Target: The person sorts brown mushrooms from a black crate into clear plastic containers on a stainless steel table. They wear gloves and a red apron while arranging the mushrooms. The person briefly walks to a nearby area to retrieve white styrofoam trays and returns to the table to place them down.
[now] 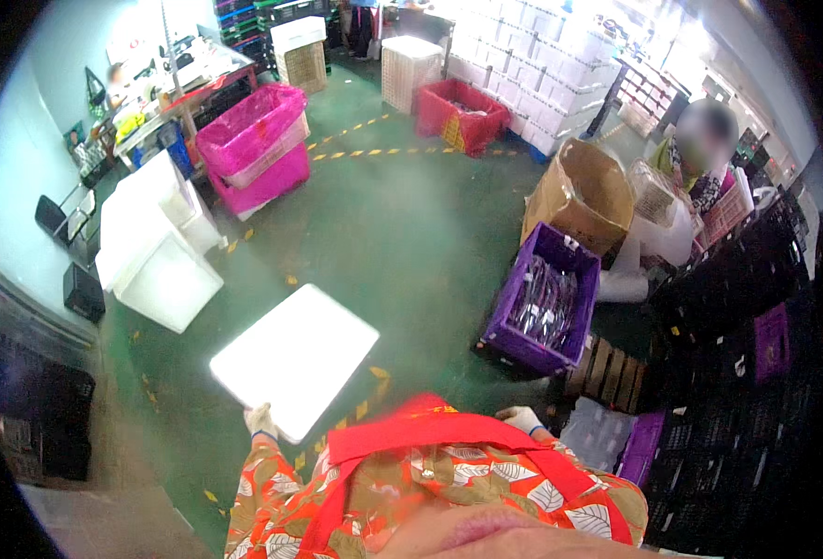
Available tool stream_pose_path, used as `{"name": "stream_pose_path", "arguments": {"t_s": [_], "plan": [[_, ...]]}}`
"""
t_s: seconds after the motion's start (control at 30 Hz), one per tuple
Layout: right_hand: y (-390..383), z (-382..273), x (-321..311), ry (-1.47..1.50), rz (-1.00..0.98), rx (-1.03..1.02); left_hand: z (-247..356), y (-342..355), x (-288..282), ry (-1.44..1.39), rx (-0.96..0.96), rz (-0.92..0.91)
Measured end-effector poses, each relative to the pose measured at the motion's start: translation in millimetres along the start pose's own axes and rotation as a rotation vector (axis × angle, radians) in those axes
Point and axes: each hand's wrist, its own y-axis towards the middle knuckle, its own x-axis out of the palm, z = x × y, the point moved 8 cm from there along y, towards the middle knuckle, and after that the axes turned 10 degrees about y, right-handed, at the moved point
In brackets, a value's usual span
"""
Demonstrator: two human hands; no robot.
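My left hand (260,421), in a whitish work glove, is closed on the near left corner of a flat white rectangular board (295,359), which looks like a foam box lid. Bright glare washes out its surface. The board is held out ahead and to the left, above the green floor. My right hand (520,418), gloved too, is off to the right beside my red apron (430,430). Its fingers look loosely extended, with nothing seen in them. Nearest to it is a purple crate (502,337) filled with dark items in clear plastic wrapping (546,303).
White boxes (164,275) stand at left, with pink-lined bins (253,140) beyond. A red crate (458,121) and stacked white cartons (532,79) are farther off. Right lie a cardboard box (570,200), a wooden pallet (607,373) and black crates (737,373). A person (695,154) is behind them.
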Motion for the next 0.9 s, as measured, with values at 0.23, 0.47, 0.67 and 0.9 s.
{"name": "stream_pose_path", "arguments": {"t_s": [0.23, 0.47, 0.67, 0.9], "plan": [[149.8, -57.9, -122.3, 0.295, 0.139, 0.186, 67.3, 68.6, 189.8, 0.267, 0.005, -0.064], [255.2, -196.4, -168.9, 0.361, 0.021, 0.019, 3.8, 80.0, 98.6, 0.122, 0.058, 0.335], [353.3, -239.1, -171.9, 0.505, -0.089, 0.076, 13.2, 27.0, 54.8, 0.615, -0.185, 0.897], [409.8, -313.7, -139.5, 0.438, -0.212, 0.006, 88.9, 19.5, 121.8, 0.468, -0.189, 0.964]]}}
